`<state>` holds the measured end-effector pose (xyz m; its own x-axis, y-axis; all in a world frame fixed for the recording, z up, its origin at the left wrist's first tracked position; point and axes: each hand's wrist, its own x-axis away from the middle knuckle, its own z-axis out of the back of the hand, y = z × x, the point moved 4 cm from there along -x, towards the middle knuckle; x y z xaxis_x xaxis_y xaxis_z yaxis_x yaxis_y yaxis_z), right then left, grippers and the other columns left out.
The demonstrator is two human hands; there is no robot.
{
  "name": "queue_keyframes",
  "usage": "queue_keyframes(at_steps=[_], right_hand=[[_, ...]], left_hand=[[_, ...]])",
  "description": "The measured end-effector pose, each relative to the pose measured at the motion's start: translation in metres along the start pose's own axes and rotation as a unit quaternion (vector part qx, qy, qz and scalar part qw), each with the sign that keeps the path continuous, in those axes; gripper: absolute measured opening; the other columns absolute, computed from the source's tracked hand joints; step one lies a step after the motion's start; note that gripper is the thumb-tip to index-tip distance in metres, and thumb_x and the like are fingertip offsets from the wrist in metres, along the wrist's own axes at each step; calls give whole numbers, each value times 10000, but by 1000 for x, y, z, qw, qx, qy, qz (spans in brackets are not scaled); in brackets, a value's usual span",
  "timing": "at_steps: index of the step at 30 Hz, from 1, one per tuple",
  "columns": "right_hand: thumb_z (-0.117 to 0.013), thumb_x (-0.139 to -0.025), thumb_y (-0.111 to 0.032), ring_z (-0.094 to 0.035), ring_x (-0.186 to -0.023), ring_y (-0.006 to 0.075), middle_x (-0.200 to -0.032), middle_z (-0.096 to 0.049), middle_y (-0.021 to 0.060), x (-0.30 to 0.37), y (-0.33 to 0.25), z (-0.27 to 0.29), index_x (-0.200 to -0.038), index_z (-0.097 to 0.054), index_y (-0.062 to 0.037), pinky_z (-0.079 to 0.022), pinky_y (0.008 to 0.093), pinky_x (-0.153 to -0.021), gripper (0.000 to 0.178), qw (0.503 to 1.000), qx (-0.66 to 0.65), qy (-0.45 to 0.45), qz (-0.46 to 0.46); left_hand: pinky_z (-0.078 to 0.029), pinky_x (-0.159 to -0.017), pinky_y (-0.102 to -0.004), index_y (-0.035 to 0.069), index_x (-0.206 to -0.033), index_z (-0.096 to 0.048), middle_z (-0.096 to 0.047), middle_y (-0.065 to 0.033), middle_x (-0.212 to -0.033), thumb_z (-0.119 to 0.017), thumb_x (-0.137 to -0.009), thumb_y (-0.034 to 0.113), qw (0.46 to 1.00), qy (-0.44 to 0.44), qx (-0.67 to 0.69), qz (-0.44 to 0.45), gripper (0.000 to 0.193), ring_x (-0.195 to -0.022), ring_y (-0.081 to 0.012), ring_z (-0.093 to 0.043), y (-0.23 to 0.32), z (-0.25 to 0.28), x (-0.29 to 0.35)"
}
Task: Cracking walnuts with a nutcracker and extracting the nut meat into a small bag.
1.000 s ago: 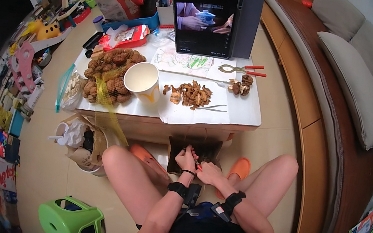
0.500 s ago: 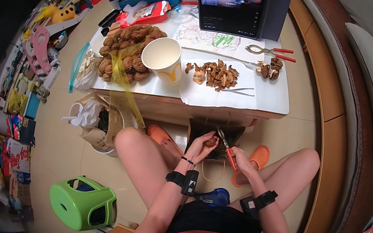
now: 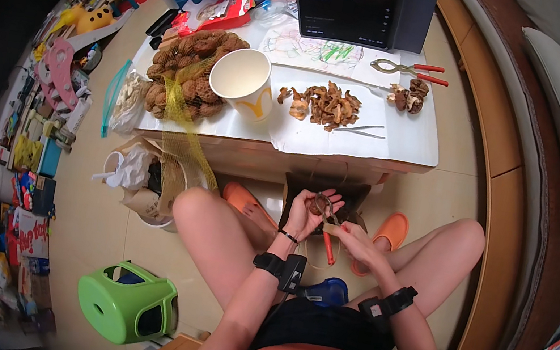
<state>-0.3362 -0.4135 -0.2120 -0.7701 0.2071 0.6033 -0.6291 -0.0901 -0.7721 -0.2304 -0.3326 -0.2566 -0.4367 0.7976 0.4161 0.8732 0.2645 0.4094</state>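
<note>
A brown walnut (image 3: 318, 206) rests in the upturned palm of my left hand (image 3: 300, 218), held in front of the table between my knees. Around the nut lie the metal jaws of a nutcracker with red handles (image 3: 329, 249). My right hand (image 3: 352, 244) grips this tool, its handles pointing down toward me. Beneath both hands stands a dark open bag (image 3: 291, 190), its inside mostly hidden. On the table a heap of shelled walnut pieces (image 3: 334, 107) lies on white paper, with metal tweezers (image 3: 360, 130) beside it.
A yellow net of walnuts (image 3: 190, 73) and a white paper cup (image 3: 242, 81) stand on the table's left. A second nutcracker (image 3: 410, 70), cracked walnuts (image 3: 410, 96) and a tablet (image 3: 343, 9) are farther back. A waste bin (image 3: 148, 176) and a green stool (image 3: 128, 303) stand left.
The nutcracker has swung so its jaws now surround the walnut and its handles point more downward. My left fingers have opened out flatter, and my right hand has shifted slightly left.
</note>
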Motion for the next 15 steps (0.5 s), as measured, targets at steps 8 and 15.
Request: queue_keyframes(at_steps=[8, 15], right_hand=[[-610, -543, -629, -549, -639, 248, -683, -557, 179, 2, -11, -5, -685, -498, 76, -421, 346, -578, 728, 986, 163, -4, -22], [-618, -540, -572, -579, -702, 279, -767, -574, 228, 1, -17, -2, -829, -517, 125, -444, 350, -597, 762, 973, 228, -26, -17]], left_hand=[[-490, -671, -221, -38, -1000, -525, -556, -93, -790, -576, -807, 240, 995, 79, -60, 12, 342, -723, -153, -580, 3, -10, 5], [-426, -505, -198, -15, -982, -498, -493, -57, -709, -492, -793, 66, 996, 66, -65, -7, 206, -586, -126, -494, 4, -15, 3]])
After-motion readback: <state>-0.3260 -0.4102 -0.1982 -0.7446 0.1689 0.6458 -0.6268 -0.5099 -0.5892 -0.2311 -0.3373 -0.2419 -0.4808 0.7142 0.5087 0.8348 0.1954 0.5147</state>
